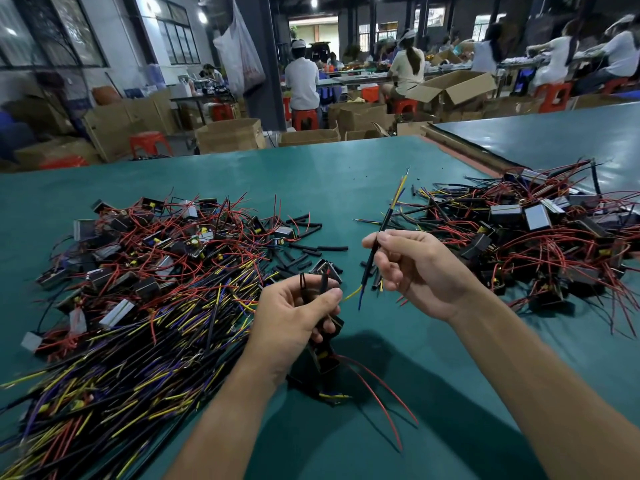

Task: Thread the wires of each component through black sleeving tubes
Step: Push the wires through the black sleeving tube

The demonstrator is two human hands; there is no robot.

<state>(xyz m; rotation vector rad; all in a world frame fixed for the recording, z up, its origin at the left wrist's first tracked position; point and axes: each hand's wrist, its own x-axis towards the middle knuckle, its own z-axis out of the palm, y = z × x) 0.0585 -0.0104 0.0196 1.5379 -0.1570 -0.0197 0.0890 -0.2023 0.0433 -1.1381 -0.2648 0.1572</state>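
Observation:
My left hand [298, 317] grips a small black component [325, 355] together with spare black sleeving tubes [313, 284] that stick up between its fingers. Two red wires [377, 393] trail from the component toward me. My right hand [412, 268] pinches a black sleeving tube [372, 258] that sits on the component's yellow and blue wires [400, 188]. The wire ends stick out above the tube, and a short stretch of wire shows below it toward my left hand.
A big heap of components with red, yellow and blue wires [145, 271] lies to the left on the green table [346, 174]. Another heap [540, 237] lies at the right. Loose black tubes [311, 244] are scattered between them. Other people work at tables behind.

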